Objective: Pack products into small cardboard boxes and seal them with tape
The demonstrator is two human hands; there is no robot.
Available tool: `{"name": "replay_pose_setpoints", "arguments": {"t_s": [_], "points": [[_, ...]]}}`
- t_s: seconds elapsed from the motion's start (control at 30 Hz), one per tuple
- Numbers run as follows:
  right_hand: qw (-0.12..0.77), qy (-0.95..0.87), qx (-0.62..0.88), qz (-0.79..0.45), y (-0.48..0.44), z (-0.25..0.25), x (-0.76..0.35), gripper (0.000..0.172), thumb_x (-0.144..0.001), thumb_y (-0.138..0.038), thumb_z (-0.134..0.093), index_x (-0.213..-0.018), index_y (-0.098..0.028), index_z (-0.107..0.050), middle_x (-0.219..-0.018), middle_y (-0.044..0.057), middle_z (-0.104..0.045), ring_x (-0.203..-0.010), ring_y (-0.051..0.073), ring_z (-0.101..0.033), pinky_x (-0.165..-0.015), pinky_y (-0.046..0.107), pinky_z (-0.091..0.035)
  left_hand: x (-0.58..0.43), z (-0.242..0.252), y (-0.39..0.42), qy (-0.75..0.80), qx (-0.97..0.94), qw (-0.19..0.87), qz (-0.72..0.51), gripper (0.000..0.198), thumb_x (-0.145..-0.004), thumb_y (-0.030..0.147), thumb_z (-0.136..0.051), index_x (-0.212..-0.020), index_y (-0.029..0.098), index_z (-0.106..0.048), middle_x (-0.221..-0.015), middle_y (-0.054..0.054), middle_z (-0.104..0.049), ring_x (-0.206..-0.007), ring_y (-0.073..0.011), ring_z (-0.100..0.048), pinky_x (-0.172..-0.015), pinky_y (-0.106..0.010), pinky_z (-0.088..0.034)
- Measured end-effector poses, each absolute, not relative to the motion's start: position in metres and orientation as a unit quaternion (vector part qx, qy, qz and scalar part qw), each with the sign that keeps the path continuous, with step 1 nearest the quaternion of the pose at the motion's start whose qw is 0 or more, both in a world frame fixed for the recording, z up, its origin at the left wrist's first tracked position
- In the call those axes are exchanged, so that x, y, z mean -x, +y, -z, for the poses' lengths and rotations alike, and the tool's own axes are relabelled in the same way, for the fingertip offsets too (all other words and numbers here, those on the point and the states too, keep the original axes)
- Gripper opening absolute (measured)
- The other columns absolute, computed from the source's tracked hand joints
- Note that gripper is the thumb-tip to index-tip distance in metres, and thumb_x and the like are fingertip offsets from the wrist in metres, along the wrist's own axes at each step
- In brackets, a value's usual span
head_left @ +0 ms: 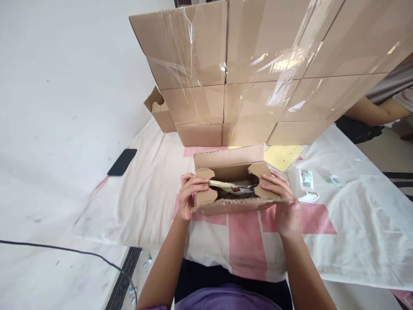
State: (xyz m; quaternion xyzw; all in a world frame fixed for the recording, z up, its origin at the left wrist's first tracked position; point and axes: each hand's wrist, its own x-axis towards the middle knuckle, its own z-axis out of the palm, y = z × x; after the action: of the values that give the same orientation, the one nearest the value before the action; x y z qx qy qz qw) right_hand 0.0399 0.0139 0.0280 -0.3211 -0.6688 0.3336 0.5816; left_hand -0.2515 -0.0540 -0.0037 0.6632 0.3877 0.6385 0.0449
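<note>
- Purple clothing at the bottom edge, the person's own; both forearms reach forward from it.
- Left hand: closed on the left end of the small box, with the fingers curled over the left side flap and pressing it inward.
- Right hand: closed on the right end of the same box, fingers spread along the right side flap and the top edge.
- The small box sits between the two hands, held just above or on the cloth; can't tell which.
- Its long axis runs left-right and its open top faces up. Both hands are equally near, one at each short end.
- The near flap tips toward the person and the back flap stands up on the far side.
- Contents show in the opening: something dark with a pale strip across it, too hidden to tell what.
- The cloth is white with pink blocks and is spread on the floor.
- A thin dark cable crosses the floor near left.
- A small white gadget is just right of the box, apart from the right hand.
- A yellow sheet lies on the cloth just behind the box.
- A black phone lies at the cloth's left edge, well apart from the left hand.
- Further back, a stack of boxes is wrapped in clear film. An open box pokes out at its left.
- Far right: another person's arm, beside the stack.
</note>
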Motion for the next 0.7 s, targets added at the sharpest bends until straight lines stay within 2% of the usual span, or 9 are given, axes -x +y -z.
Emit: {"name": "replay_pose_setpoints", "arguments": {"t_s": [0.03,0.1,0.17,0.27,0.3,0.37,0.43,0.57,0.7], "points": [[0.572,-0.694,0.315,-0.305,0.014,-0.025,-0.039,0.065,-0.100,-0.071,-0.031,-0.097,-0.025,-0.077,-0.117,0.011,-0.075,-0.139,0.037,-0.053,-0.117,0.061,-0.038,0.250,0.004,-0.054,0.386,-0.668,0.043,-0.635,0.082,-0.087,0.089,-0.028,-0.105,0.028,-0.080,-0.106,-0.013,-0.077,-0.092,-0.0317,-0.060,-0.092,-0.053,-0.039],[0.568,-0.702,0.329,-0.276,0.014,-0.023,-0.039,0.050,-0.101,-0.060,-0.041,-0.101,-0.026,-0.078,-0.113,0.010,-0.075,-0.135,0.035,-0.056,-0.116,0.060,-0.040,0.244,0.003,-0.054,0.398,-0.649,0.060,-0.645,0.062,-0.091,0.079,-0.045,-0.105,0.028,-0.078,-0.103,-0.012,-0.077,-0.096,-0.0316,-0.060,-0.093,-0.052,-0.040],[0.577,-0.676,0.356,-0.289,0.013,-0.022,-0.040,0.037,-0.100,-0.048,-0.051,-0.122,-0.027,-0.073,-0.119,0.010,-0.073,-0.133,0.033,-0.058,-0.113,0.057,-0.044,0.234,0.001,-0.054,0.405,-0.578,0.108,-0.700,0.039,-0.091,0.058,-0.063,-0.118,0.031,-0.071,-0.108,-0.009,-0.074,-0.105,-0.0303,-0.060,-0.095,-0.049,-0.043],[0.584,-0.643,0.370,-0.330,0.010,-0.023,-0.039,0.053,-0.097,-0.039,-0.054,-0.149,-0.031,-0.051,-0.140,0.009,-0.064,-0.137,0.029,-0.056,-0.112,0.054,-0.046,0.224,-0.001,-0.057,0.392,-0.487,0.177,-0.760,0.048,-0.084,0.046,-0.074,-0.130,0.034,-0.061,-0.129,-0.009,-0.065,-0.120,-0.0315,-0.057,-0.101,-0.049,-0.044],[0.575,-0.651,0.367,-0.333,0.010,-0.024,-0.038,0.050,-0.097,-0.038,-0.052,-0.147,-0.031,-0.053,-0.144,0.008,-0.062,-0.139,0.029,-0.055,-0.114,0.054,-0.044,0.223,-0.001,-0.058,0.398,-0.494,0.183,-0.751,0.041,-0.084,0.047,-0.073,-0.122,0.033,-0.066,-0.131,-0.009,-0.064,-0.123,-0.0325,-0.055,-0.104,-0.051,-0.042],[0.557,-0.680,0.361,-0.311,0.011,-0.026,-0.036,0.037,-0.097,-0.036,-0.047,-0.125,-0.029,-0.069,-0.143,0.007,-0.063,-0.140,0.029,-0.053,-0.117,0.055,-0.040,0.226,-0.001,-0.059,0.423,-0.535,0.169,-0.711,0.023,-0.089,0.049,-0.066,-0.097,0.028,-0.073,-0.122,-0.010,-0.068,-0.125,-0.0336,-0.052,-0.111,-0.055,-0.035],[0.554,-0.699,0.357,-0.279,0.014,-0.028,-0.035,0.031,-0.095,-0.033,-0.044,-0.102,-0.026,-0.073,-0.137,0.006,-0.067,-0.137,0.030,-0.055,-0.118,0.056,-0.039,0.229,-0.001,-0.058,0.438,-0.562,0.143,-0.687,0.027,-0.095,0.047,-0.059,-0.082,0.027,-0.073,-0.114,-0.009,-0.071,-0.122,-0.0325,-0.050,-0.113,-0.056,-0.032],[0.551,-0.704,0.354,-0.273,0.014,-0.036,-0.031,0.031,-0.095,-0.029,-0.044,-0.103,-0.025,-0.073,-0.140,0.006,-0.066,-0.137,0.028,-0.054,-0.118,0.054,-0.038,0.227,-0.009,-0.057,0.450,-0.568,0.122,-0.678,0.033,-0.100,0.047,-0.052,-0.086,0.027,-0.074,-0.124,-0.009,-0.070,-0.126,-0.0302,-0.050,-0.113,-0.054,-0.035],[0.545,-0.681,0.412,-0.263,-0.023,-0.041,-0.054,0.032,-0.097,-0.035,-0.050,-0.122,-0.027,-0.069,-0.143,0.010,-0.062,-0.140,0.030,-0.051,-0.114,0.056,-0.042,0.221,0.002,-0.112,0.510,-0.545,0.093,-0.659,0.043,-0.105,0.051,-0.040,-0.111,0.026,-0.075,-0.130,-0.012,-0.065,-0.126,-0.0298,-0.056,-0.113,-0.053,-0.039]]}}
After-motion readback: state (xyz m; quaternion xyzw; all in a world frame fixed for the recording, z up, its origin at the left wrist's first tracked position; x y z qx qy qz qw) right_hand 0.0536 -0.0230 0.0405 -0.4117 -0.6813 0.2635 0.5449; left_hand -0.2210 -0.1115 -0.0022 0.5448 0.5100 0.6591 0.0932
